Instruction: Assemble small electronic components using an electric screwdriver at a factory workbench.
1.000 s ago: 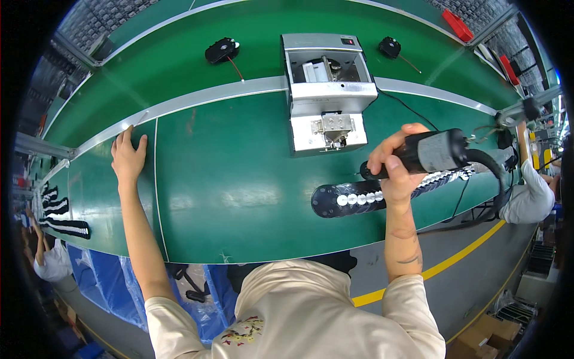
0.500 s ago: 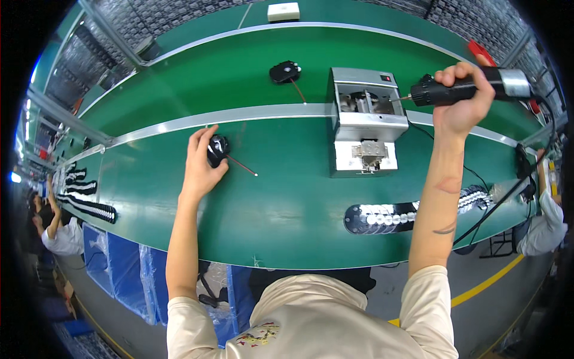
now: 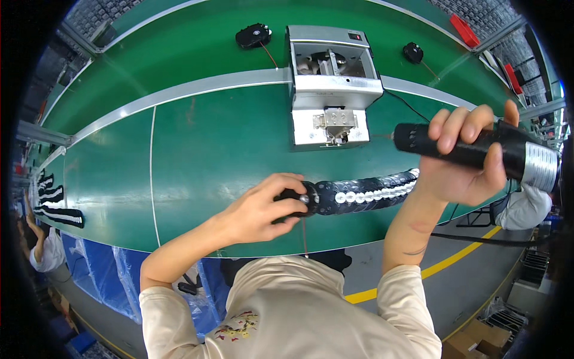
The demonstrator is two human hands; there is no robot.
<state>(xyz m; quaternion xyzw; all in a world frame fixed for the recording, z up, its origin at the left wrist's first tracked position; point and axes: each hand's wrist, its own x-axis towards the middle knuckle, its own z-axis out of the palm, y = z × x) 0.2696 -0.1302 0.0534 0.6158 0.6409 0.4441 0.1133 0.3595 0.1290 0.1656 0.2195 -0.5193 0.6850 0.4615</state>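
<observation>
My left hand (image 3: 263, 206) is closed round a small round black motor unit (image 3: 309, 198), whose thin red wire hangs toward the table's near edge. It sits at the left end of an overlapping row of black plates with white discs (image 3: 371, 196); whether it touches the row, I cannot tell. My right hand (image 3: 463, 158) grips a black electric screwdriver (image 3: 436, 142) with a silver rear part, held above the row's right end. Its tip points left, toward the grey screw feeder (image 3: 335, 90).
On the green belt behind the metal rail are two black units with red wires (image 3: 253, 36) (image 3: 412, 52). Red trays (image 3: 464, 31) stand at the far right. Black-and-white strips (image 3: 60, 214) lie on the table's left end, near another person. A cable trails from the screwdriver.
My left hand has carried the black motor unit right and nearer, to the row of plates. My right hand has drawn the screwdriver nearer, away from the feeder. The view has shifted right.
</observation>
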